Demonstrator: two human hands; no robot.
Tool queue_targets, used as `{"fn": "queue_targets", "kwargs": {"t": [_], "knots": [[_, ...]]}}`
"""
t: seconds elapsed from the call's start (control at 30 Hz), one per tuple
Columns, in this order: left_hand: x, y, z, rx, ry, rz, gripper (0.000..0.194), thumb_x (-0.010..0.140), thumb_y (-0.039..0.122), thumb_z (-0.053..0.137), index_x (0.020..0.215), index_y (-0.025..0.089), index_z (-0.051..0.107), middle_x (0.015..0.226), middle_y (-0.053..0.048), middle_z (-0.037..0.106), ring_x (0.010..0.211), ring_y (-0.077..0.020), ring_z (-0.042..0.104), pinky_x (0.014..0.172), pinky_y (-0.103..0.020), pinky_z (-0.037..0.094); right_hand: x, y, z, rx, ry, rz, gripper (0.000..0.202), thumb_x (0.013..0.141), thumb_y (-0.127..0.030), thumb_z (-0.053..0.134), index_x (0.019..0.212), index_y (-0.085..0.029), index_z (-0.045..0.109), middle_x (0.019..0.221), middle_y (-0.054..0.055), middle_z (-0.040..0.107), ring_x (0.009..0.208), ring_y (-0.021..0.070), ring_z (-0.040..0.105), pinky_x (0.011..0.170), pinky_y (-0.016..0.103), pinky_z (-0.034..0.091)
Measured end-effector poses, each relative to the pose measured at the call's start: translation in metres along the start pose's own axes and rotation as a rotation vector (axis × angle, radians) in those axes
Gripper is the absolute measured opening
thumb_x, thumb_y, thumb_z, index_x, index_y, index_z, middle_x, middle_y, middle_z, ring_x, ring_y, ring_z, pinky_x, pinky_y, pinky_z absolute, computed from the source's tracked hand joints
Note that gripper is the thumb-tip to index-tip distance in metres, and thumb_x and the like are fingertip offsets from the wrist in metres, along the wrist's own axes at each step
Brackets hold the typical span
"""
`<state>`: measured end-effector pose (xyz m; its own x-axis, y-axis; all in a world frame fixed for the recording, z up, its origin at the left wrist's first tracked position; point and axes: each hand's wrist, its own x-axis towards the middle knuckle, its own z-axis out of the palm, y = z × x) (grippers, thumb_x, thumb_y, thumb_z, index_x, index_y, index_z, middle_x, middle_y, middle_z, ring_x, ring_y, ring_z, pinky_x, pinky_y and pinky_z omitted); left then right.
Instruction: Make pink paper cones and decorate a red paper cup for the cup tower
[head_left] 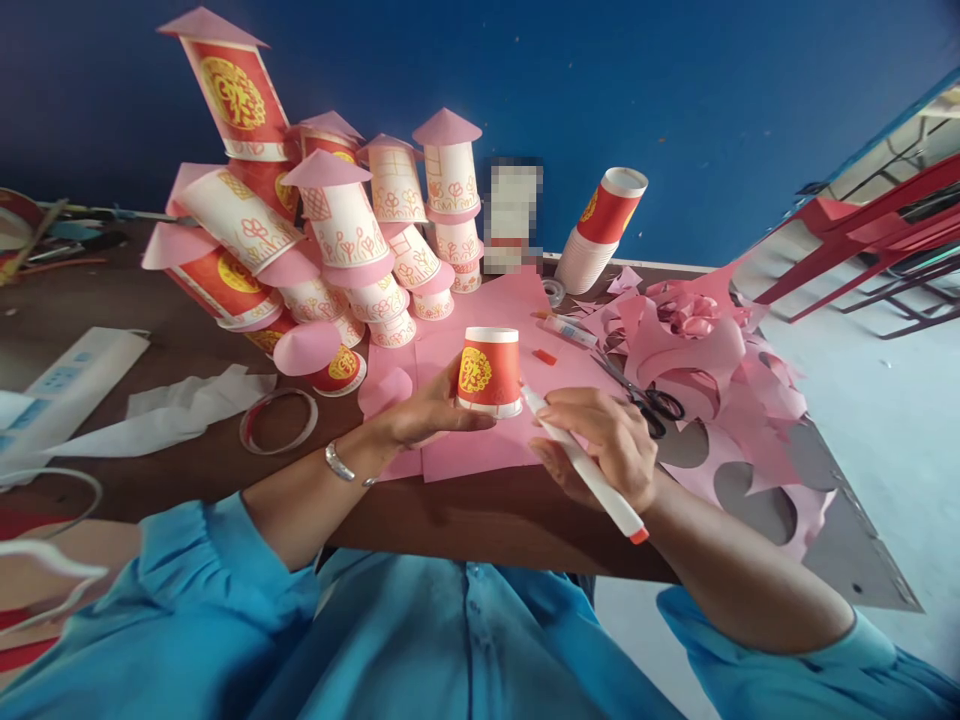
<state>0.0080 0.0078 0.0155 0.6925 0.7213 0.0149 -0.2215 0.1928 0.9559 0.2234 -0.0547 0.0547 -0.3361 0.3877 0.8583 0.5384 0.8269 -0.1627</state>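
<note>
A red paper cup (491, 372) with a yellow emblem is held upside down by my left hand (435, 410), its thumb and fingers around the left side and lower edge. My right hand (604, 445) grips a white marker (589, 475) with a red-orange end; its tip is close to the cup's right side, and whether they touch I cannot tell. Beneath both hands lie pink paper sheets (480, 445). A small orange-red cap (545, 357) rests on the paper behind the marker.
Stacked decorated cups with pink cone roofs (345, 215) stand at the back left. Farther right are a cup stack (592, 245), black-handled scissors (660, 405) and pink scraps (682, 350). A tape roll (279, 421) and white wrapping (172, 408) lie at the left.
</note>
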Motion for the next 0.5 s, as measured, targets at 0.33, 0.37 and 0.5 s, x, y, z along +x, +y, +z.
{"fn": "queue_targets", "kwargs": {"t": [0.33, 0.37, 0.5], "knots": [[0.0, 0.007, 0.005, -0.116, -0.005, 0.05, 0.066, 0.073, 0.032, 0.088, 0.133, 0.026, 0.061, 0.114, -0.009, 0.076, 0.119, -0.033, 0.069, 0.105, -0.05, 0.052, -0.011, 0.021, 0.018, 0.082, -0.032, 0.479, 0.012, 0.1, -0.017, 0.06, 0.111, -0.023, 0.063, 0.086, 0.0, 0.074, 0.063, 0.012, 0.071, 0.066, 0.026, 0.057], [0.0, 0.008, 0.005, -0.111, -0.005, 0.055, 0.069, 0.073, 0.033, 0.088, 0.135, 0.027, 0.06, 0.114, -0.008, 0.076, 0.123, -0.0341, 0.067, 0.104, -0.05, 0.052, -0.012, 0.022, 0.019, 0.092, -0.053, 0.514, 0.013, 0.099, -0.02, 0.061, 0.112, -0.023, 0.062, 0.086, 0.0, 0.074, 0.065, 0.013, 0.073, 0.067, 0.026, 0.057], [0.0, 0.004, 0.002, -0.085, 0.004, 0.052, 0.069, 0.074, 0.036, 0.086, 0.137, 0.029, 0.059, 0.115, -0.006, 0.076, 0.129, -0.0349, 0.063, 0.102, -0.046, 0.053, -0.018, 0.022, 0.024, 0.167, -0.112, 0.603, 0.023, 0.099, -0.023, 0.06, 0.122, -0.023, 0.056, 0.093, 0.002, 0.076, 0.071, 0.0148, 0.075, 0.067, 0.028, 0.057]]}}
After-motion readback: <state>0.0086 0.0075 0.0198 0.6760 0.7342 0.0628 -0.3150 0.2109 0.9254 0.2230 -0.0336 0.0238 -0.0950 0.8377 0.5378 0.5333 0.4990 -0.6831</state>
